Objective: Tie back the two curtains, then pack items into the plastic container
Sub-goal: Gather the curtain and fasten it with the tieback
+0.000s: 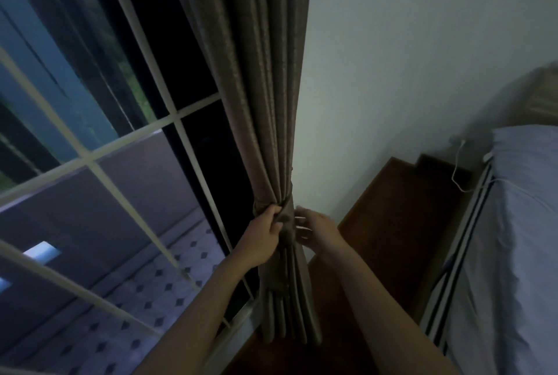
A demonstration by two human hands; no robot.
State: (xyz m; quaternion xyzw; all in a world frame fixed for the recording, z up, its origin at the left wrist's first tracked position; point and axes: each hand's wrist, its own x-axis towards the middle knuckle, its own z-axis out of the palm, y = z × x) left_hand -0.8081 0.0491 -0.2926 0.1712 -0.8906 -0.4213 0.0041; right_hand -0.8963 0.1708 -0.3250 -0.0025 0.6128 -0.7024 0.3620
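Note:
A brown curtain (259,102) hangs bunched against the white wall, right of the window. A tie-back (287,211) of the same brown fabric wraps it at its narrowest point. My left hand (261,238) grips the tie-back from the left, fingers closed on the fabric. My right hand (314,231) hovers just right of it with fingers spread, fingertips close to the tie-back; whether they touch it I cannot tell. Only one curtain shows. No plastic container is in view.
A window with white grille bars (126,157) fills the left side, a tiled balcony beyond. A bed with a pale blue sheet (519,254) stands at the right, with a white cable (457,169) near its head. Dark wooden floor (392,223) lies between wall and bed.

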